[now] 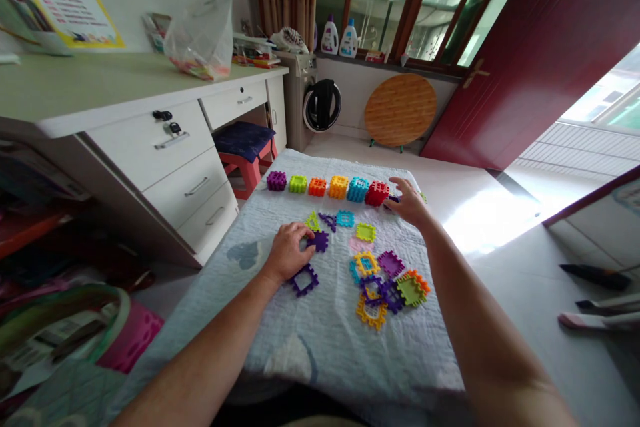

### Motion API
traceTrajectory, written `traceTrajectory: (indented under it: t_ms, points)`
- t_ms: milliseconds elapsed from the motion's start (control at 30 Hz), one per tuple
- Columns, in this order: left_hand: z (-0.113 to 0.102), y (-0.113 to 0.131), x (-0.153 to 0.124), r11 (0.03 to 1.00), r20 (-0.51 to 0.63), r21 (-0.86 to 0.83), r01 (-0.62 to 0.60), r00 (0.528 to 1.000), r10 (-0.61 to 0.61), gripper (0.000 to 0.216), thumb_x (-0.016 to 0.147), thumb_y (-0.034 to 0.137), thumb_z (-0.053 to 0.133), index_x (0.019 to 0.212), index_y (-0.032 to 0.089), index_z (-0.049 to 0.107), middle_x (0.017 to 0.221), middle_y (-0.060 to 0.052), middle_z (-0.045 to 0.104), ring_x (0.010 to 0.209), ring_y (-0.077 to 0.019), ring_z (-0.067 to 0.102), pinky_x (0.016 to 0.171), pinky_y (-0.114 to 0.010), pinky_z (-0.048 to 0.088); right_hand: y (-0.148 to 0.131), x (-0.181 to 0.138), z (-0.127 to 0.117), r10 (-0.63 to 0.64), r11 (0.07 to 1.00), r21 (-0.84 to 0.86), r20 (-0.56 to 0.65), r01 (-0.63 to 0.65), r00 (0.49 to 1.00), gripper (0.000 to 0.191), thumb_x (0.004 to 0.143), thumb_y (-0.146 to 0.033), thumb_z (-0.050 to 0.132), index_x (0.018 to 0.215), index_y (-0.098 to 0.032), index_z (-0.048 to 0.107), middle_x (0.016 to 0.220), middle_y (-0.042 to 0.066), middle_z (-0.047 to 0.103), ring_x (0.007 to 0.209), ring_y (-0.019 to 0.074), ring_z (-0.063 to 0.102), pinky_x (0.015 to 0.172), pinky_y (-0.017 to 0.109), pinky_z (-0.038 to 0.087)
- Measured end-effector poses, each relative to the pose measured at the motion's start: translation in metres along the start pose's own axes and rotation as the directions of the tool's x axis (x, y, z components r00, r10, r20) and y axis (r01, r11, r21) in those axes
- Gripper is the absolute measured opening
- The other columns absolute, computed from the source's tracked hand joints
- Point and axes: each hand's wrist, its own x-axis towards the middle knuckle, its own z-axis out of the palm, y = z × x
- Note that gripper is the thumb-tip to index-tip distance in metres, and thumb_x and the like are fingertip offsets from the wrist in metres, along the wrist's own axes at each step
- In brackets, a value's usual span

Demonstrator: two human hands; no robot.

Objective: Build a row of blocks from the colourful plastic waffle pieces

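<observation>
My left hand [291, 251] has its thumb and fingers closed on the left edge of a dark purple square tile [320, 241] with notched edges. Just below it lies a purple square frame tile [305, 279]. A green triangle piece [312, 221] and a purple triangle piece [329, 221] are above it, near a light blue frame tile [345, 218]. At the right end of the row, my right hand [409, 203] curls around a dark purple piece [395, 199], mostly covered by the fingers. Left of that hand stands a red block stack [377, 193].
Purple [277, 181], green [298, 184], orange [317, 187], yellow [339, 187] and blue [358, 189] stacks line the far side. A mixed tile pile, including a yellow tile [372, 313], lies front right on the cloth-covered table [250, 320]. A desk [150, 93] stands left.
</observation>
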Motion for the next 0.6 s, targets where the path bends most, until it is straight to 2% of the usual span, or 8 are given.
traceTrajectory:
  t_ms: [133,267,333,467,600]
  points:
    - [0.002,-0.001,0.0,1.0,-0.003,0.017,-0.016,1.0,0.016,0.013,0.071,0.022,0.065,0.084,0.021,0.064,0.099,-0.005,0.066,0.102,-0.0247,0.058,0.098,-0.042,0.042,-0.008,-0.056,-0.018,0.065,0.987,0.133,0.167,-0.088,0.984,0.041,0.076,-0.032,0.063,0.115,-0.02,0.059,0.113,0.009,0.064,0.093,0.0212,0.063,0.073,0.032,0.052]
    - [0.003,0.0,-0.001,0.999,-0.028,0.032,-0.018,0.999,0.019,0.012,0.071,0.022,0.064,0.082,0.021,0.064,0.098,-0.006,0.066,0.1,-0.0246,0.059,0.097,-0.041,0.042,-0.017,-0.095,-0.031,0.167,0.984,0.007,0.298,-0.177,0.94,0.025,0.075,-0.031,0.064,0.097,-0.02,0.064,0.089,0.004,0.069,0.069,0.0148,0.061,0.063,0.027,0.048]
    - [0.003,0.0,-0.002,0.999,-0.036,0.035,-0.021,0.999,0.022,0.011,0.071,0.022,0.063,0.082,0.021,0.064,0.097,-0.006,0.066,0.099,-0.0245,0.059,0.096,-0.041,0.042,-0.021,-0.104,-0.033,0.204,0.979,-0.076,0.349,-0.189,0.915,0.02,0.074,-0.033,0.066,0.09,-0.02,0.065,0.08,0.002,0.068,0.065,0.0139,0.059,0.06,0.026,0.045]
    - [0.002,0.0,-0.004,0.999,-0.05,0.046,-0.02,0.999,0.022,0.01,0.071,0.022,0.062,0.081,0.021,0.064,0.096,-0.005,0.066,0.099,-0.0242,0.059,0.096,-0.041,0.043,-0.026,-0.113,-0.029,0.252,0.967,-0.143,0.413,-0.211,0.875,0.023,0.072,-0.039,0.068,0.085,-0.02,0.065,0.076,0.001,0.068,0.064,0.0147,0.059,0.056,0.025,0.041]
    - [0.001,0.001,-0.004,0.999,-0.054,0.05,-0.014,0.998,0.017,0.01,0.072,0.022,0.061,0.081,0.02,0.064,0.095,-0.006,0.066,0.099,-0.0242,0.06,0.096,-0.041,0.043,-0.024,-0.119,-0.02,0.248,0.968,-0.149,0.437,-0.202,0.865,0.023,0.072,-0.039,0.069,0.085,-0.02,0.064,0.075,0.001,0.067,0.066,0.0151,0.058,0.055,0.024,0.038]
